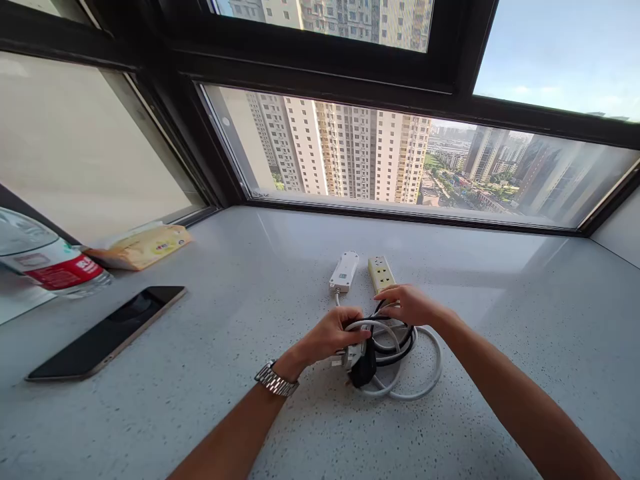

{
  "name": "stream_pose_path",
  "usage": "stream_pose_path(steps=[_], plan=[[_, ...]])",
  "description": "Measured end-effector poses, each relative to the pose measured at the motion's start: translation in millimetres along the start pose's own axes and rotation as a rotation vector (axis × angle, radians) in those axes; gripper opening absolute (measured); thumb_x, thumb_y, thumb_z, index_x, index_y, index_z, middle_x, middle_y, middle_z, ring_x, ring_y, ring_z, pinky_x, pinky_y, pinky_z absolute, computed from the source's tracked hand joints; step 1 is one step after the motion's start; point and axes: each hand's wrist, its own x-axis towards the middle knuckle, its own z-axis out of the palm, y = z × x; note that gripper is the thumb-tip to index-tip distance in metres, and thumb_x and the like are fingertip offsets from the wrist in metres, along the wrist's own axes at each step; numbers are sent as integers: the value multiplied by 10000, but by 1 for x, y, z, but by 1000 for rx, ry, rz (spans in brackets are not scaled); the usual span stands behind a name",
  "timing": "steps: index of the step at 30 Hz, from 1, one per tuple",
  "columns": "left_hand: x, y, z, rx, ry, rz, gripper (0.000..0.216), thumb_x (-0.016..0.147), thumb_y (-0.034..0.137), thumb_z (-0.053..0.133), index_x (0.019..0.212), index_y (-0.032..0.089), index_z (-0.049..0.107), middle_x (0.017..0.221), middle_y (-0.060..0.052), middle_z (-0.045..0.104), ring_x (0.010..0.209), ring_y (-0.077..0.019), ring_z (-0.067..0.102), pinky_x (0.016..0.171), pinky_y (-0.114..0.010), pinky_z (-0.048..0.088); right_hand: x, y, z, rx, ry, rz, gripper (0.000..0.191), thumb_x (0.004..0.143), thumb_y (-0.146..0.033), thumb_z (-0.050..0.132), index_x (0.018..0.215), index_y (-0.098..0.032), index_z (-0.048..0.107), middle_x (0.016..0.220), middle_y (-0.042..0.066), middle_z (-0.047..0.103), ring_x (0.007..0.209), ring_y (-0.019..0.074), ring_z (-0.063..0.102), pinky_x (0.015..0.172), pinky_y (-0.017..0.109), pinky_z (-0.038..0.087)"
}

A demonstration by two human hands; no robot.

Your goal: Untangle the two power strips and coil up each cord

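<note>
Two power strips lie side by side on the speckled white windowsill counter (500,320): a white one (344,270) and a yellowish one (381,273). Their cords, one white (425,380) and one black (395,350), lie coiled together in front of them, with a black plug (364,370) at the near side. My left hand (333,333), with a metal watch (276,380) on its wrist, grips the white cord by the plugs. My right hand (410,304) rests on the near end of the yellowish strip, fingers on the black cord.
A dark phone (107,331) lies face up at the left. Behind it are a water bottle (47,257) on its side and a yellow tissue pack (143,245). The dark-framed window (400,107) runs along the counter's far edge.
</note>
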Motion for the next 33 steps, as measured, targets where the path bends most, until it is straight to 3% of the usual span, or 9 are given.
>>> stream_pose_path(steps=[2,5,10,14,19,22,25,28,33], plan=[[-1,1,0,27,-25,10,432,717,478,643,587,168,372,563,76,277,535,-66,242,482,-194,205,4,-16,-9,-254,-133,-29,325,807,-186,626,1127,-192,679,1201,96,641,1057,242,603,876,307,449],[-3,3,2,69,-22,29,421,734,448,624,577,172,348,564,76,256,536,-65,231,479,-193,206,12,-37,-14,-591,-258,-11,268,818,-212,626,1076,-225,697,1165,92,652,1039,264,606,797,321,443],[-8,9,4,77,10,41,438,736,453,621,554,175,336,545,77,251,511,-61,235,463,-191,211,16,-42,-17,-804,-251,-67,163,837,-343,646,865,-207,730,911,72,707,894,236,621,782,344,365],[-10,12,1,-8,44,24,440,727,502,635,580,169,389,548,68,320,507,-67,291,461,-192,248,9,-11,-35,-576,-135,140,290,790,-490,662,735,-209,706,685,16,655,633,145,544,588,271,295],[-9,11,3,-40,124,52,449,653,489,715,594,159,416,599,62,338,533,-67,309,462,-184,273,1,39,-48,64,65,402,432,599,-507,768,490,-160,534,432,-63,382,457,73,316,468,245,175],[-8,8,9,73,175,62,427,690,486,688,592,151,443,617,55,336,528,-64,302,441,-178,270,-6,53,-42,236,188,497,503,626,-616,676,495,-183,456,406,-89,275,414,62,245,427,233,176],[-6,5,13,109,197,71,425,744,496,627,585,159,422,574,65,302,497,-59,281,424,-174,252,-18,55,-32,403,317,473,524,663,-689,590,552,-200,438,420,-97,267,402,63,250,404,218,226],[-4,0,15,69,238,32,429,757,512,603,592,169,405,542,72,292,479,-60,298,421,-172,277,-32,52,-25,715,506,359,522,622,-660,677,555,-200,438,413,-103,293,386,55,261,399,211,282],[3,-14,15,-92,236,-58,395,750,549,589,783,161,517,559,51,465,496,-95,448,462,-203,404,-45,38,-20,990,847,164,516,644,-587,738,532,-204,412,396,-107,301,388,56,250,413,215,330]])
